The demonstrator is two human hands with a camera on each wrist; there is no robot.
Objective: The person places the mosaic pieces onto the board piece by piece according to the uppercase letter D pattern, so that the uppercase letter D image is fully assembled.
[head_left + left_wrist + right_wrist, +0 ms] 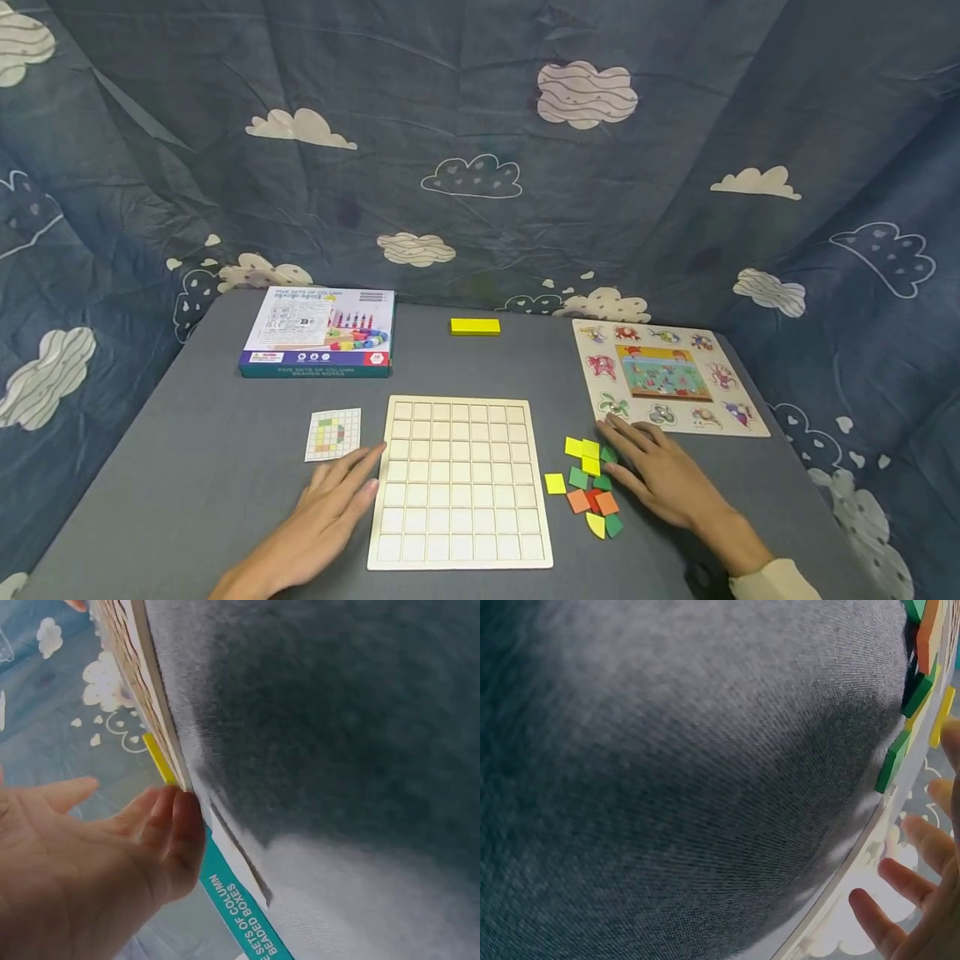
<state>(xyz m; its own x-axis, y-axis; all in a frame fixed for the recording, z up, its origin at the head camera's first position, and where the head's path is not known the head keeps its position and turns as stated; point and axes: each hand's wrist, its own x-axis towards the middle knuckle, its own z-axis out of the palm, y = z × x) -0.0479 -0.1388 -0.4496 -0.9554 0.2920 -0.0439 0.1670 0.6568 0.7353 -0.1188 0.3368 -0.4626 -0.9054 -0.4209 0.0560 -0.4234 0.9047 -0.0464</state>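
A pale wooden grid board (460,485) with bare square cells lies at the near middle of the table. My left hand (322,515) is at its left edge, fingers extended and fingertips right at the rim. Just beyond that hand lies a small pattern card (332,434) printed with a coloured figure on a grid. To the right of the board is a loose cluster of small tiles, among them a yellow square (555,483), an orange square (578,501) and a yellow quarter-round (596,525). My right hand (663,475) hovers beside the cluster, fingers spread, holding nothing.
A boxed toy set (318,333) sits at the back left. At the back middle lies a yellow block (475,327). A sea-animal puzzle board (675,417) occupies the back right, close to my right fingertips. A cloud-patterned curtain (465,100) hangs behind the grey table (172,467).
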